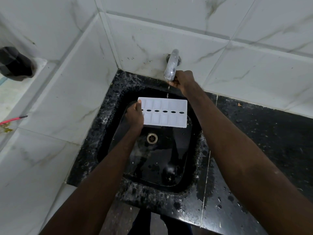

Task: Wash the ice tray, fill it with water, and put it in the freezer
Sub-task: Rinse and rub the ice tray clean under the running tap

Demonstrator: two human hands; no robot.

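Note:
A white ice tray (166, 112) with two rows of cells and a line of oval holes down its middle hangs over the black sink (152, 155). My left hand (134, 115) grips the tray's left end, thumb on top. My right hand (183, 81) is curled round the underside of the metal tap (171, 66) on the tiled wall. A thin trickle of water (168, 92) falls from the spout onto the tray's far edge. The part of the tap under my right hand is hidden.
The sink's drain (152, 138) lies below the tray. A wet black granite counter (254, 141) runs to the right. White marble tiles (67, 82) close the left and back. A dark object (15, 63) sits on a ledge at far left, with a red stick (13, 118) below it.

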